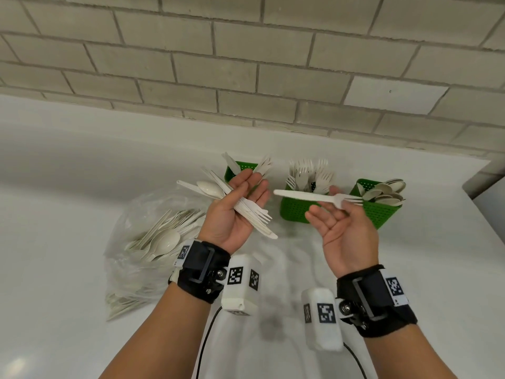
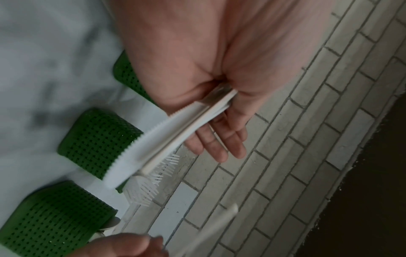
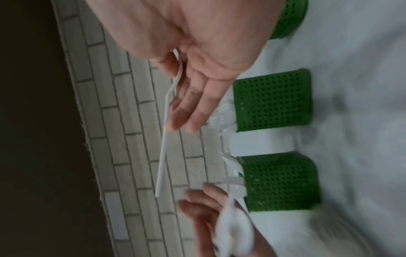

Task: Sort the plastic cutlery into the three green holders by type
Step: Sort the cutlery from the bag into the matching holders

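Taking the middle holder (image 1: 293,212), the one stocked with forks, as my landmark, I read the counter (image 1: 68,173) from the left. Farthest left of the landmark lies a clear plastic bag (image 1: 128,258) with unsorted spoons and other pieces inside it. Next comes my left hand (image 1: 235,214), palm up and raised above the counter, gripping a mixed bundle (image 1: 246,209) of knives, forks and at least one spoon, the thumb clamping the stack across the palm while the fingers lie extended. Behind that hand, left of the landmark, stands the knife holder (image 1: 240,166). Just right of and in front of the landmark, my right hand (image 1: 347,228) pinches a single fork (image 1: 317,197) near its neck, handle pointing left toward the bundle and tines pointing right; the remaining fingers are loose. Right of the landmark stands the spoon holder (image 1: 379,209), filled with spoons. Handling note: I judge the cutlery to be very light, thin and fairly stiff, with smooth surfaces that slide readily against each other, so the bundle can fan out or shed pieces if the thumb pressure eases. Tines and serrated blades can snag on neighbouring pieces. I judge the best hold on the fork to be mid-handle, so it can be dropped handle-first into the landmark holder without catching the forks already standing there.
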A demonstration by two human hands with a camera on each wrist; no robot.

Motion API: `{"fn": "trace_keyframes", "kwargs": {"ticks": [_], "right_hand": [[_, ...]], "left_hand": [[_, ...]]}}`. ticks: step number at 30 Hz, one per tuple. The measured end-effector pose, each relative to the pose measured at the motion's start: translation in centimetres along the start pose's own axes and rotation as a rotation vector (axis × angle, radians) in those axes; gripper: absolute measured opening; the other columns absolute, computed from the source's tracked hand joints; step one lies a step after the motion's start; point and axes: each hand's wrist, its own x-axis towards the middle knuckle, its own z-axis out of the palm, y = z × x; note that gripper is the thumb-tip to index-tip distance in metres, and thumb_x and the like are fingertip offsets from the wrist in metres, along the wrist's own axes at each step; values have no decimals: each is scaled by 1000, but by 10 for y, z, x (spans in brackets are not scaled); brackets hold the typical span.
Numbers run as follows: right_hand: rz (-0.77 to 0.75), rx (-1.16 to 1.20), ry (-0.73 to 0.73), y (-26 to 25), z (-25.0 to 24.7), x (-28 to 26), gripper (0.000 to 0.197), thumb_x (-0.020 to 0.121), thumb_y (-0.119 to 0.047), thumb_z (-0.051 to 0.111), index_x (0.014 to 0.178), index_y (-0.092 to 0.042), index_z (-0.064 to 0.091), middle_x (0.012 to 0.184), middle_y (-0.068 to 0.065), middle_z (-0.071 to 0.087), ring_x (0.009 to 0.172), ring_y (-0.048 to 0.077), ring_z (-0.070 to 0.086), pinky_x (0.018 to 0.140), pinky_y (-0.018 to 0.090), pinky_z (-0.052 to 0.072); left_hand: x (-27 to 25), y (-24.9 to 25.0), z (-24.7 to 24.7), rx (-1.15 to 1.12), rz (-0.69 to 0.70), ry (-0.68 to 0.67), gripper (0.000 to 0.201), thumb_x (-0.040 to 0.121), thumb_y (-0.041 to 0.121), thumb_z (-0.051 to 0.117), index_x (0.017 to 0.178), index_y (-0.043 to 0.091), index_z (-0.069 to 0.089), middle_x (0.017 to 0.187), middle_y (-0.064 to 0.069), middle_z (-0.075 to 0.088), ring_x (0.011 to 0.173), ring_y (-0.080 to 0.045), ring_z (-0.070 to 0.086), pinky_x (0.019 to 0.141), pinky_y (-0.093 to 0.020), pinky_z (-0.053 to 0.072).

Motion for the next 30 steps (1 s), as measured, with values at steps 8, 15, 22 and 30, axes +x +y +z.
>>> {"fn": "trace_keyframes", "kwargs": {"ticks": [8, 15, 22, 30], "right_hand": [[93, -184, 26, 8, 1, -3, 22, 92, -6, 34, 80, -8, 52, 66, 5, 48, 43, 14, 44, 41, 22, 40], [181, -695, -265, 41, 19, -19, 19, 94, -26, 59, 99, -10, 68, 81, 10, 73, 32, 9, 33, 33, 15, 21], [193, -590, -146, 33, 25, -15, 11, 90, -19, 65, 91, -8, 68, 75, 12, 72, 38, 12, 55, 31, 15, 22], [49, -538, -148, 40, 24, -13, 9, 84, -12, 71, 77, -7, 68, 63, 8, 65, 37, 10, 45, 35, 14, 30]], "left_hand": [[0, 5, 0, -12, 27, -29, 25, 84, 5, 50, 105, 11, 63, 91, -4, 73, 93, -22, 71, 96, -38, 51], [2, -6, 5, 118, 56, -95, 24, 90, -6, 50, 105, 10, 61, 95, -7, 72, 97, -23, 69, 101, -39, 49], [0, -1, 0, 120, 75, -52, 22, 91, 1, 46, 106, 9, 61, 93, -6, 73, 95, -22, 70, 101, -38, 48], [-5, -6, 3, 72, 49, -70, 25, 88, 6, 50, 97, 11, 72, 92, -9, 74, 97, -25, 70, 98, -38, 51]]}}
